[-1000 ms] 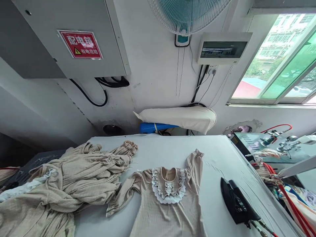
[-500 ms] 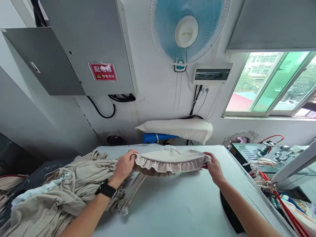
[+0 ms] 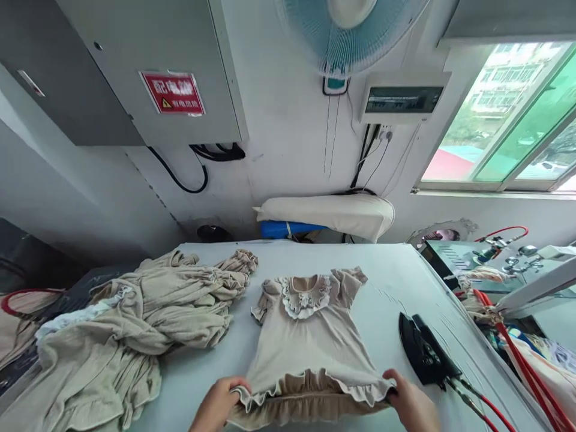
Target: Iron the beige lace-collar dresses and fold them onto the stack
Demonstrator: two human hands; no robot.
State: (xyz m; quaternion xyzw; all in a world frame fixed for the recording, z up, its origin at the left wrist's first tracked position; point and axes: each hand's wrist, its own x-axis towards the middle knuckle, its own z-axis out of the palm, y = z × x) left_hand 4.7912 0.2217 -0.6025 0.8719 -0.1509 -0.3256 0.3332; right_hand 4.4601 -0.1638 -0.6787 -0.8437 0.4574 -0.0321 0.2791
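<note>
Dress (image 3: 310, 345), beige with a white lace-trimmed collar, is laid out lower centre on the white-covered desk (image 3: 382, 282), neck away from me. My left fingers (image 3: 237, 383) pinch the ruffled hem at its left corner, my right fingers (image 3: 395, 378) grip its right corner; hem gapes between them, brown inside showing. Both forearms cut off by the bottom edge.

Containers: grey metal cabinet (image 3: 180, 36), upper left, door closed, contents hidden, black cables out the bottom. White panel box (image 3: 405, 114), upper right of centre, dark window; probably a row of switches inside, too dim to be sure.

Writing: red sign (image 3: 173, 93) on the cabinet, yellow warning triangle clear, white characters too smeared to read. No brand I can make out on the black iron (image 3: 425, 351), lower right; its red hoses run off the bottom.

Heap of beige clothes (image 3: 180, 324) at lower left, folds hiding each other, piece count unclear. Fan (image 3: 346, 45) cut off by the top edge; window (image 3: 499, 120) cut off at right.
</note>
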